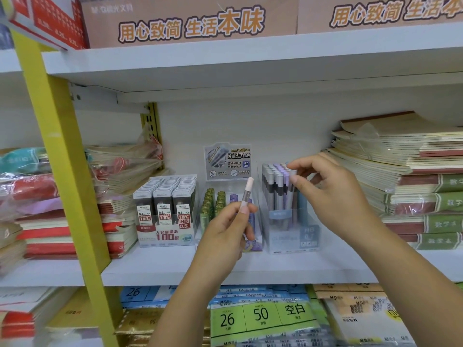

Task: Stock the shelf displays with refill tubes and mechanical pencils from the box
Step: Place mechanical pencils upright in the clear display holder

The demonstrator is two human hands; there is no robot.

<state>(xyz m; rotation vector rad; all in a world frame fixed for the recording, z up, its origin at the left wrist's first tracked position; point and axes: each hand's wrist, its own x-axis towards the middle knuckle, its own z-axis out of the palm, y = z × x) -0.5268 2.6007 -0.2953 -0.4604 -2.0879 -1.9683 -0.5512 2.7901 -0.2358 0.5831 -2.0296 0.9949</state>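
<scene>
Mechanical pencil (246, 196) with a pale pink cap stands upright in the left hand (225, 229), whose grip is closed round its lower barrel, out in front of the middle of the shelf (150, 269). Just to its right, the right hand (333, 194) has its grip pinched on the top of a second pencil (290, 196) standing in the clear pencil display (288, 231) near the shelf's front edge. That display looks close to full, its grey, lilac and blue rows packed tight. Left of it sits the refill tube display (215, 206), then a box of lead cases (165, 211); notebook stacks (413, 186) fill the shelf's right end. I'd judge this the pencil-stocking step: the right hand seems to be seating or shifting one pencil, and next the pink-capped one needs lowering tip-down into a free slot
</scene>
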